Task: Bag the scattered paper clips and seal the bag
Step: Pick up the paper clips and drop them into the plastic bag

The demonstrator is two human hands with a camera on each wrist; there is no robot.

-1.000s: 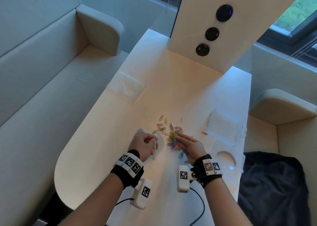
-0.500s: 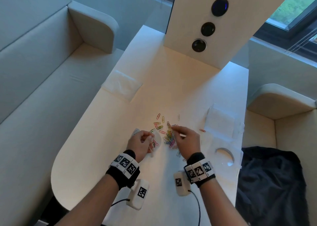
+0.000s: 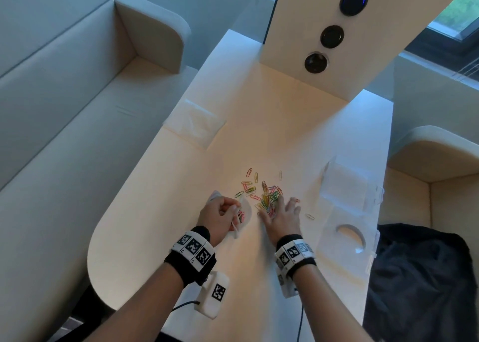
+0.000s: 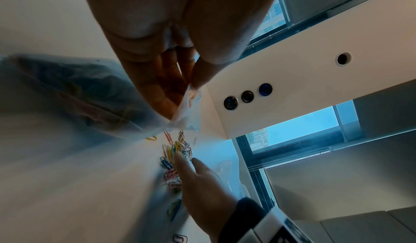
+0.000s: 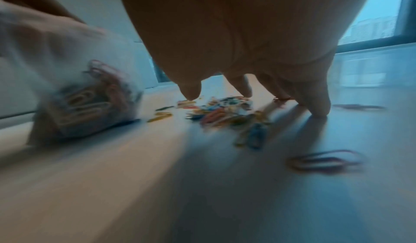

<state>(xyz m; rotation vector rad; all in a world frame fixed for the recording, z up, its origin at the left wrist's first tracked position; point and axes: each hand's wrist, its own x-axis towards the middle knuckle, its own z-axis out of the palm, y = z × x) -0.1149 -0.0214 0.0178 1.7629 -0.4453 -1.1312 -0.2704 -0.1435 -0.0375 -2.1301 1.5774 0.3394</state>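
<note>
The small clear plastic bag (image 3: 243,216) is pinched at its rim between the thumb and fingers of the left hand (image 3: 220,218), just left of the pile; coloured clips can already be seen inside it, blurred in the right wrist view. The loose paper clips (image 3: 267,197) are heaped on the white table (image 3: 298,123), directly ahead of the right hand (image 3: 282,218). That hand is spread flat, fingers straight, fingertips (image 5: 318,108) set down on the tabletop at the near edge of the heap, nothing gripped. A few strays are seen apart from the pile: one white clip (image 3: 309,216) just right of the right hand, and several more beyond the heap. Further off, a folded clear bag (image 3: 195,123) lies to the left and clear plastic packaging (image 3: 347,186) to the right, both well apart from the hands. A dark garment (image 3: 420,277) is draped on the seat beside the table.
</note>
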